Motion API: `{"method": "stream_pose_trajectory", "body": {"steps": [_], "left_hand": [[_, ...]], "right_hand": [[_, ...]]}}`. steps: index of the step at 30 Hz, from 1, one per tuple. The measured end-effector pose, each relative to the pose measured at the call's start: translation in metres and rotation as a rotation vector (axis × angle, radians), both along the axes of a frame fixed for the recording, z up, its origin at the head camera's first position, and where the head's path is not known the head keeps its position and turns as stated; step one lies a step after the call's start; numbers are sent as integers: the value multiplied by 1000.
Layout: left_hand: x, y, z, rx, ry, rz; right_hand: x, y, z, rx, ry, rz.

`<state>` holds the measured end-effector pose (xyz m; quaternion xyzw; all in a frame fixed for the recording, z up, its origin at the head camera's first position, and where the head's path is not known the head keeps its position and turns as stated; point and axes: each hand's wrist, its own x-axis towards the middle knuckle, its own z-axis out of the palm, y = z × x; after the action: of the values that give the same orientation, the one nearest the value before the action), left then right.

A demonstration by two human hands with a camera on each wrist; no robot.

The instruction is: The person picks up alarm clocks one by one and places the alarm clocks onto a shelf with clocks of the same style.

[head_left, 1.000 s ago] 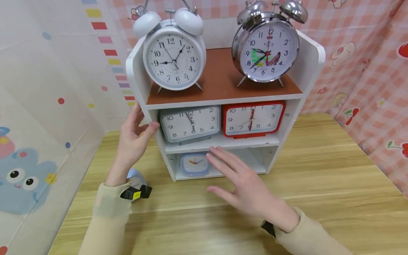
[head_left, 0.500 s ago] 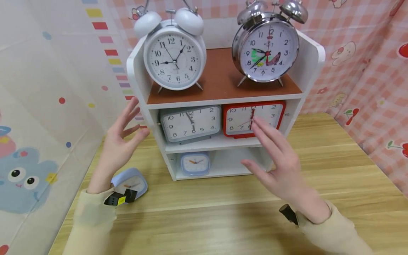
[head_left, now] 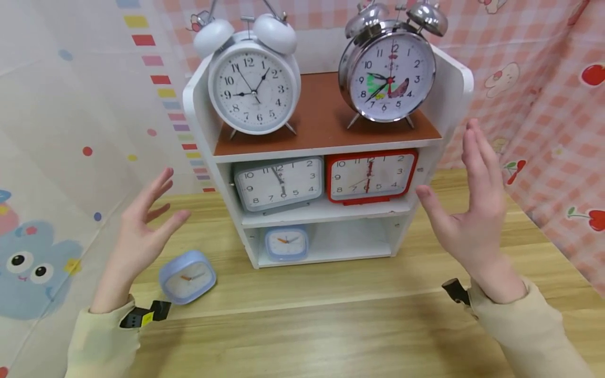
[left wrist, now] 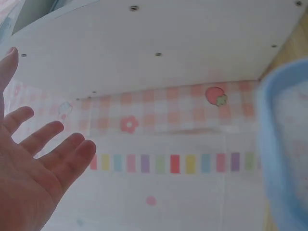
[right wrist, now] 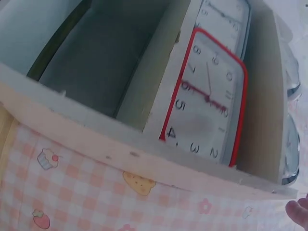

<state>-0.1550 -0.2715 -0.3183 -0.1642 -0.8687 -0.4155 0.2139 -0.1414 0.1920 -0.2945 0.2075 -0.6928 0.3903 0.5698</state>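
My left hand (head_left: 142, 223) is raised left of the white shelf (head_left: 326, 214), fingers spread and holding nothing. Below it, a small blue alarm clock (head_left: 188, 278) lies tilted back on the table. On the other side of the shelf, my right hand (head_left: 477, 215) is held up, fingers straight and thumb apart. The middle tier holds a grey rectangular clock (head_left: 279, 184), standing askew, and a red rectangular clock (head_left: 372, 177). Another small blue clock (head_left: 287, 243) stands at the left of the bottom tier. On top are a white twin-bell clock (head_left: 255, 89) and a silver twin-bell clock (head_left: 389, 79).
The wooden table (head_left: 331, 320) extends in front of the shelf and to both sides. Patterned cloth hangs behind, with a pink checked part (head_left: 510, 94) at the right and a pale part (head_left: 94, 105) at the left.
My left hand has come off the shelf's left side and drawn back left, uncovering the blue clock on the table. My right hand has moved from the shelf's front out to its right.
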Motion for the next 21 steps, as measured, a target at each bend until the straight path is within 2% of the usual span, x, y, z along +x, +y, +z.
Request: {"method": "stream_pose_trajectory", "body": {"steps": [5, 12, 19, 21], "left_hand": [[7, -10, -9, -33, -5, 8], [14, -20, -20, -50, -35, 26], [18, -29, -30, -105, -76, 33], [19, -30, -33, -125, -87, 29]], "right_hand": [[-9, 10, 5, -70, -103, 28], [-23, 19, 12, -59, -250, 60], [-41, 17, 29, -99, -331, 129], [-46, 16, 31, -96, -352, 124]]}}
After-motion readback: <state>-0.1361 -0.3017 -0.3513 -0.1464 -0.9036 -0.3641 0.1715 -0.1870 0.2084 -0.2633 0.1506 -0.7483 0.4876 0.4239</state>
